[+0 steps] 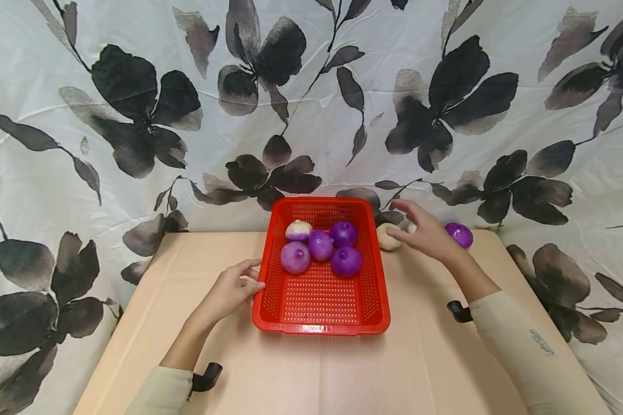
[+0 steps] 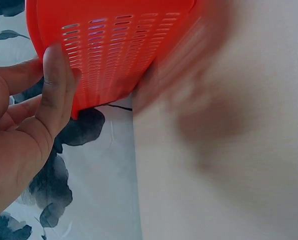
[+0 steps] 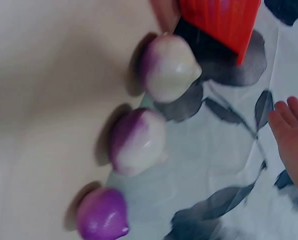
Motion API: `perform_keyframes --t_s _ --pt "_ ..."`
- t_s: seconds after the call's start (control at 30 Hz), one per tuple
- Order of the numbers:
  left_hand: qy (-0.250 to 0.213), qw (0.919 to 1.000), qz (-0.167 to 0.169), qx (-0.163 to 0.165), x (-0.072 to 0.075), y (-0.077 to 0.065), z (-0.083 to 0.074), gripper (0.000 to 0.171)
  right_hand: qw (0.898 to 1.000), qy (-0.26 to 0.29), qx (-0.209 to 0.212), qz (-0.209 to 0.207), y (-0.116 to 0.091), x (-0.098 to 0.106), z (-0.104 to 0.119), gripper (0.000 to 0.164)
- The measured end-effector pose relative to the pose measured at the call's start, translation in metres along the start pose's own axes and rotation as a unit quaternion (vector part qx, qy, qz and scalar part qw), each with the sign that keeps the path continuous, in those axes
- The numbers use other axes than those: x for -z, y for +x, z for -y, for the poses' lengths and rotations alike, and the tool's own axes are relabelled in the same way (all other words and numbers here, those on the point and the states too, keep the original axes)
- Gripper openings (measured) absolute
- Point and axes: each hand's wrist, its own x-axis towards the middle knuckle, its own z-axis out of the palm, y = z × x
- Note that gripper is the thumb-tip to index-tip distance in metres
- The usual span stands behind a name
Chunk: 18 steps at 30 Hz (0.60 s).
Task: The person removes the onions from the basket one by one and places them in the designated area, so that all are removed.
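Left hand (image 1: 233, 290) lightly grips the left rim of the red basket (image 1: 316, 302), mid-table; five onions (image 1: 320, 245) sit toward its far end. Right hand (image 1: 424, 231) isn't gripping anything, fingers extended near the pale onion (image 1: 387, 238) just right of the basket. Risks, my read: an off-centre nudge rolls that onion to the table's (image 1: 420, 351) far edge; fingers bump the two-tone onion (image 3: 138, 142) beside it; left-hand push skids basket right.

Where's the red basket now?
In the head view, the red basket is mid-frame, with the left hand at its left edge and a pale onion near its far right corner.
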Motion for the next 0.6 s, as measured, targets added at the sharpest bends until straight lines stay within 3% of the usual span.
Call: perform_keyframes --t_s 0.17,0.3,0.47,0.6 --pt "0.002 1.0000 0.000 -0.004 0.000 0.000 0.000 0.060 0.999 -0.016 0.009 0.047 0.007 -0.014 0.019 0.081" --pt "0.002 1.0000 0.000 -0.004 0.000 0.000 0.000 0.060 0.995 -0.061 0.028 0.076 0.014 -0.026 0.033 0.080" --pt "0.000 1.0000 0.001 0.002 0.000 0.000 -0.001 0.060 0.981 -0.128 0.063 0.131 0.024 -0.043 0.046 0.078" --pt "0.001 1.0000 0.002 0.001 -0.001 0.000 -0.001 0.060 0.971 -0.136 0.076 0.181 0.035 -0.054 0.050 0.074"
